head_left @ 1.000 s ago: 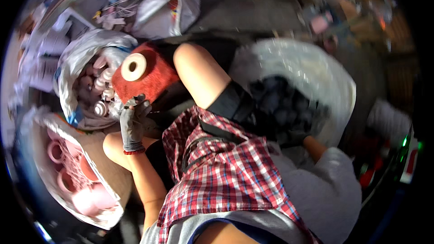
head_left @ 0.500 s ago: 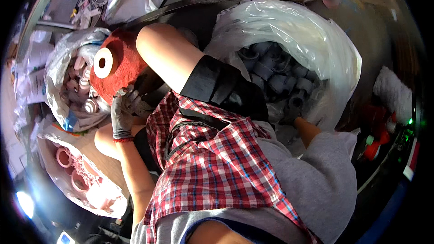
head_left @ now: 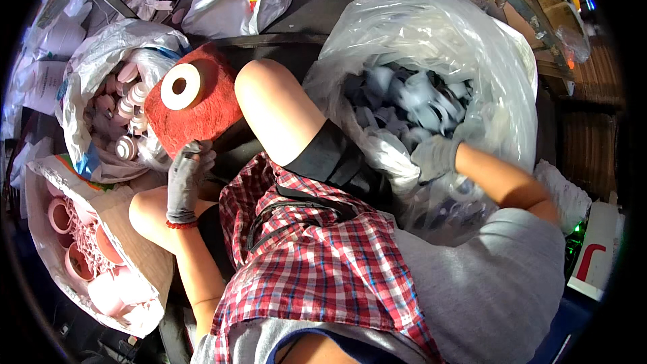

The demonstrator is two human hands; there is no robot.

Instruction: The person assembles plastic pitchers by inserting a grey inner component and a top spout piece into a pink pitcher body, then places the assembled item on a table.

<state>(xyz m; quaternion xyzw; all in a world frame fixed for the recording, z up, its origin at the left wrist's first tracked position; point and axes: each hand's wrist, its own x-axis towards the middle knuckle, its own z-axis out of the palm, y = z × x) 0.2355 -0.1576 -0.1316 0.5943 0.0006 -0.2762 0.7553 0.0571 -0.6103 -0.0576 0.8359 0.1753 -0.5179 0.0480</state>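
"So, where was the pale ring [head_left: 192, 91]?"

"It lay on the red cloth [head_left: 195, 121], just beside the raised knee [head_left: 269, 87]. That rough surface probably kept it from sliding, and the spot put it near the left hand [head_left: 191, 168]."

"Was that hand holding anything?"

"Its gloved fingers were curled together at the cloth's near edge. I couldn't tell whether they pinched the cloth, something small, or nothing."

"And the right hand [head_left: 435, 158]?"

"Also gloved, it was bent over the near side of the clear plastic bag [head_left: 424, 17], by some bunched plastic. Its fingertips were hard to make out, so I couldn't say whether it gripped anything. The bag's wide mouth seemed to leave it room."

"What was in there?"

"A heap of grey pieces [head_left: 424, 104], partly blurred."

"And the other containers?"

"A white bag [head_left: 76, 67], left of the cloth, held pink and white pieces [head_left: 127, 108]. Below it, a pale sack [head_left: 151, 256] gaped open, with hollow pink pieces [head_left: 60, 216] and pink strands [head_left: 86, 239] inside. Their open tops presumably kept both easy to reach."
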